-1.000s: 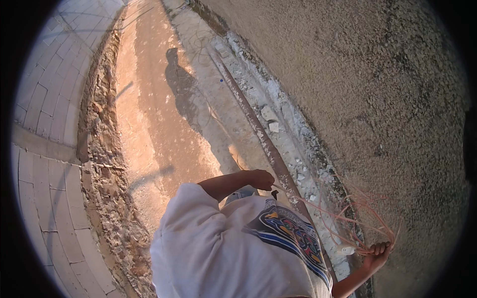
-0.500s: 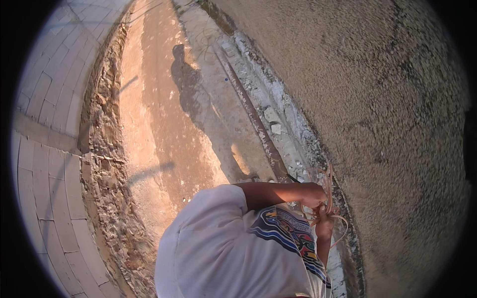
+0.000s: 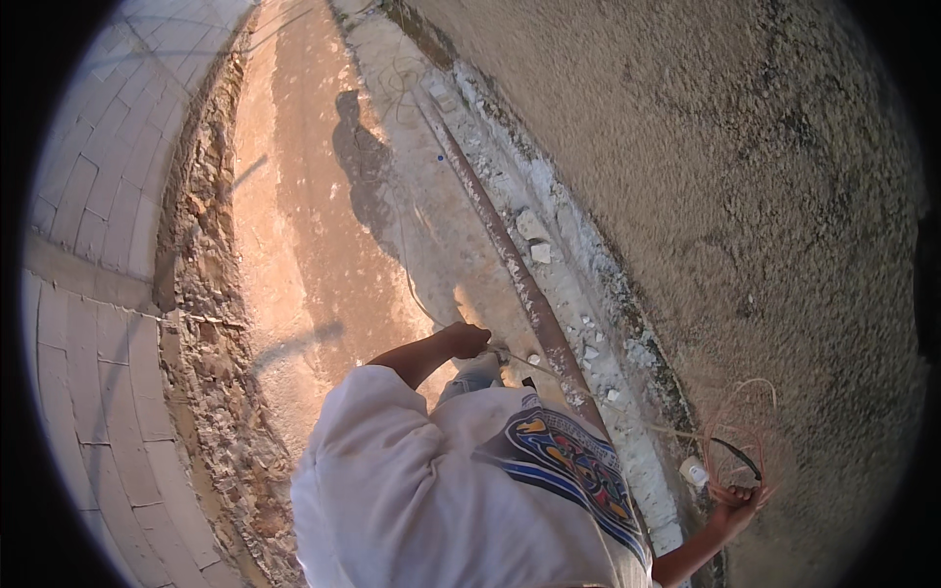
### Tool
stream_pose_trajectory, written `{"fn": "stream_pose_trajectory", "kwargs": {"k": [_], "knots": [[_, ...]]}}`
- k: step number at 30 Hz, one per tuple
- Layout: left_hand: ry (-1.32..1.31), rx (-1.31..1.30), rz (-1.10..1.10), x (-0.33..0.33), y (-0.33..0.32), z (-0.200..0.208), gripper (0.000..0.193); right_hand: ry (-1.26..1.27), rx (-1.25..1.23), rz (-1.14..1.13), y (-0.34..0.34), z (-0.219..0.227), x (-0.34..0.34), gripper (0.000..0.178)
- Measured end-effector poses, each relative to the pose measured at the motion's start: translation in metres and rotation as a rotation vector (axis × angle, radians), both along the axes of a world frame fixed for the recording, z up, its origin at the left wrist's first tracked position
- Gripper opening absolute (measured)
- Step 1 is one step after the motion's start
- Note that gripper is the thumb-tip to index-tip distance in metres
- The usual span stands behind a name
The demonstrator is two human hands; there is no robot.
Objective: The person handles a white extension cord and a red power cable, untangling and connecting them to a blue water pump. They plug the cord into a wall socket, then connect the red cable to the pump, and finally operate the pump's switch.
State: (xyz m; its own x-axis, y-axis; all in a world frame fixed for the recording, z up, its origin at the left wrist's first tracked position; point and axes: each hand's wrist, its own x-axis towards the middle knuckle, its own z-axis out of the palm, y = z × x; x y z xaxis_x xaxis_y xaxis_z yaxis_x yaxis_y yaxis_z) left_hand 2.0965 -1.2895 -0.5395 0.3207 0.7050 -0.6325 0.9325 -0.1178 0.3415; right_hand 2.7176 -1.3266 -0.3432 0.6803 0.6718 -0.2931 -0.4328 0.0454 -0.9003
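Observation:
My left hand point(image 3: 466, 340) is a closed fist in front of my body, gripping a thin pale cable point(image 3: 676, 430). From that fist the cable stretches across my shirt to the right. Another length of it trails from the left hand along the ground ahead. Off to the right, beside the rough wall, my right hand point(image 3: 737, 505) is wrapped round a loose coil of cable point(image 3: 712, 453), pinkish, with several loops standing up above the fingers. A short black strip point(image 3: 735, 453) shows within the loops.
A long rusty pipe point(image 3: 505, 245) lies along the ground with white rubble chunks point(image 3: 531, 225) beside it. The rough wall point(image 3: 706, 196) rises on the right. A small white container point(image 3: 694, 472) sits near the right hand. A broken stone edge point(image 3: 211, 333) and block paving point(image 3: 88, 372) run along the left.
My hands were together at the coil and are now wide apart. The left moved left with the cable, the right moved right and nearer with the coil; a length of cable now spans between them.

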Motion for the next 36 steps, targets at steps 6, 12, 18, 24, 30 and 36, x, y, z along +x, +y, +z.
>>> {"fn": "stream_pose_trajectory", "kwargs": {"k": [6, 12, 18, 24, 30, 36], "knots": [[-0.643, 0.099, -0.314, 0.162, 0.043, 0.067, 0.019, -0.147, -0.16, 0.52, 0.026, -0.037, -0.153, 0.028], [-0.541, 0.103, -0.299, 0.206, 0.077, 0.13, 0.028, 0.056, -0.367, 1.012, 0.012, -0.068, -0.196, 0.035], [-0.38, 0.043, -0.13, 0.058, 0.037, 0.015, 0.031, 0.254, -0.247, 0.785, -0.004, -0.062, -0.09, 0.015], [0.167, 0.062, 0.048, -0.038, 0.02, -0.013, 0.028, 0.17, -0.14, 0.319, -0.018, -0.057, -0.013, 0.022], [-0.449, 0.078, -0.466, 0.161, 0.048, 0.046, 0.021, -0.276, -0.228, 0.69, 0.025, -0.066, -0.183, 0.037], [-0.525, 0.092, -0.355, 0.176, 0.086, 0.109, 0.024, -0.145, -0.259, 1.225, 0.035, -0.097, -0.223, 0.028]]}}
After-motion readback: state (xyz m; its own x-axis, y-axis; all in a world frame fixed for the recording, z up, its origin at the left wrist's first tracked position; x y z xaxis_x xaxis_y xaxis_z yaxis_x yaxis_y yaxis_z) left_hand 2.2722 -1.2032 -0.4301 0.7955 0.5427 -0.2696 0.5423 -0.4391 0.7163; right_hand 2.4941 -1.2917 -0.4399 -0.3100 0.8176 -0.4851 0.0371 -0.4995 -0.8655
